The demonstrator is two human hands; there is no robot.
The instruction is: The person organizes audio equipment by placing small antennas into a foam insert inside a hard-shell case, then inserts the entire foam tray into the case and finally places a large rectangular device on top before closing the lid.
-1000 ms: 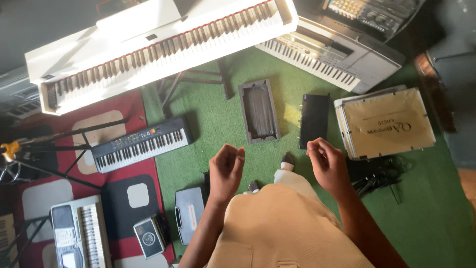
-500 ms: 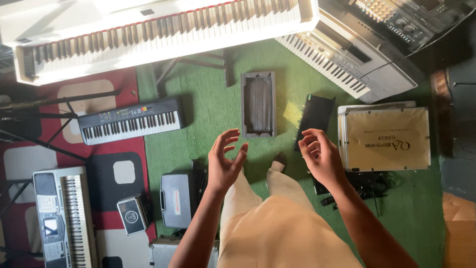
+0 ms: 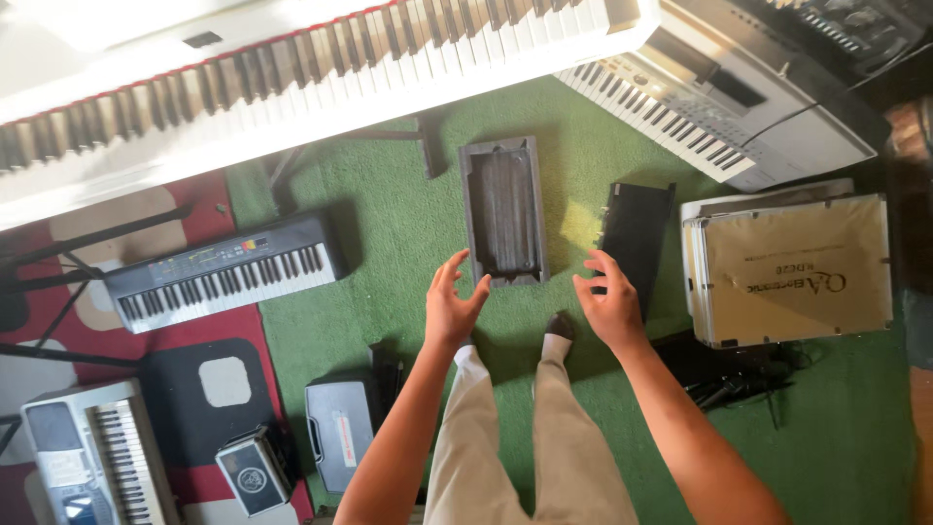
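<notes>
While both hands hover empty, fingers spread, the grey tray (image 3: 503,212) lies just ahead btwn them, long axis pointing away; left hand (image 3: 451,307) slightly nearer than right hand (image 3: 610,303).

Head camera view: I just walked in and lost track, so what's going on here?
A person stands on a green carpet among several keyboards, both arms held out. The left hand and right hand are open and empty, hovering above a grey rectangular tray-like case lying on the floor just ahead of their feet. Neither hand touches it. A black flat piece lies to its right.
</notes>
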